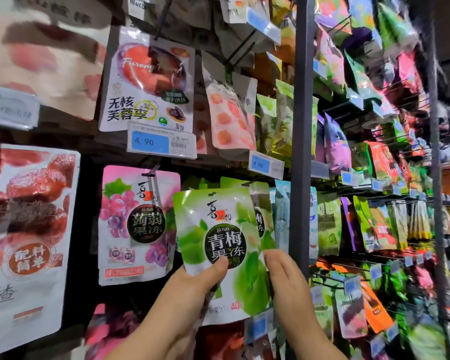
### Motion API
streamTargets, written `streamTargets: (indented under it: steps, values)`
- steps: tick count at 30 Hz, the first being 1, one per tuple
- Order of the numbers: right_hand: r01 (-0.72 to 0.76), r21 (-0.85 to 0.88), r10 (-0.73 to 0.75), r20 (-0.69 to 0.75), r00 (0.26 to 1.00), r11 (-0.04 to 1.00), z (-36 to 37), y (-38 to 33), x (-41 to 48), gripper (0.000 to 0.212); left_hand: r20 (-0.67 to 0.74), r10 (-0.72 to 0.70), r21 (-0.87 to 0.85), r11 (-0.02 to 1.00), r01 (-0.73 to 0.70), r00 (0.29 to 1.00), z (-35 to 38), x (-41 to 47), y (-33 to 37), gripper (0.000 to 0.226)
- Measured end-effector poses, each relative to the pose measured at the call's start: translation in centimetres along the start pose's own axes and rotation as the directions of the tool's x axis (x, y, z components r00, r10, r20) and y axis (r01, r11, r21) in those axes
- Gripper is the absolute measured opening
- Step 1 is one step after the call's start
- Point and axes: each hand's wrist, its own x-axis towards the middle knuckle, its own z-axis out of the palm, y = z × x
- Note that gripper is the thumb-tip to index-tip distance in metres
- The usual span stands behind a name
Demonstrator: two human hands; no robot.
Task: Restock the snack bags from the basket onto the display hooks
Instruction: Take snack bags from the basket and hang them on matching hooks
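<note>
A green plum-jelly snack bag is held up in front of the display, tilted slightly left. My left hand grips its lower left corner, thumb across the front. My right hand touches the bag's right edge with fairly straight fingers. Behind it, more green bags of the same kind hang on a display hook. A pink grape-jelly bag hangs on the hook to the left. The basket is out of view.
Above hang a white plum bag and blue price tags marked 4.90. A dark upright post splits the rack; many coloured snack bags crowd the hooks to the right. Large red hawthorn bags hang at the left.
</note>
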Motion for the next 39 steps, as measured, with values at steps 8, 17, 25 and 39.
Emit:
streamTargets:
  steps: [8, 17, 25, 39]
  values:
    - [-0.201, 0.369, 0.103, 0.269, 0.958, 0.907, -1.7, -0.3, -0.3, 0.053, 0.093, -0.057, -0.089, 0.994, 0.065, 0.994, 3.2, 0.0, 1.6, 0.019]
    - [-0.17, 0.536, 0.143, 0.092, 0.985, 0.827, -2.6, 0.9, 1.1, 0.077, 0.015, 0.062, 0.363, 0.93, -0.063, 0.998, 5.7, 2.5, 2.6, 0.041]
    - [-0.13, 0.545, 0.095, 0.091, 0.991, 0.828, -2.7, 0.6, 2.9, 0.055, -0.017, 0.132, 0.567, 0.818, -0.099, 0.991, 6.0, 4.4, 2.7, 0.072]
    - [-0.186, 0.443, 0.161, 0.092, 0.983, 0.877, -1.7, 1.7, 4.8, 0.052, -0.044, 0.16, 0.618, 0.78, -0.099, 0.986, 5.5, 6.3, 2.2, 0.071]
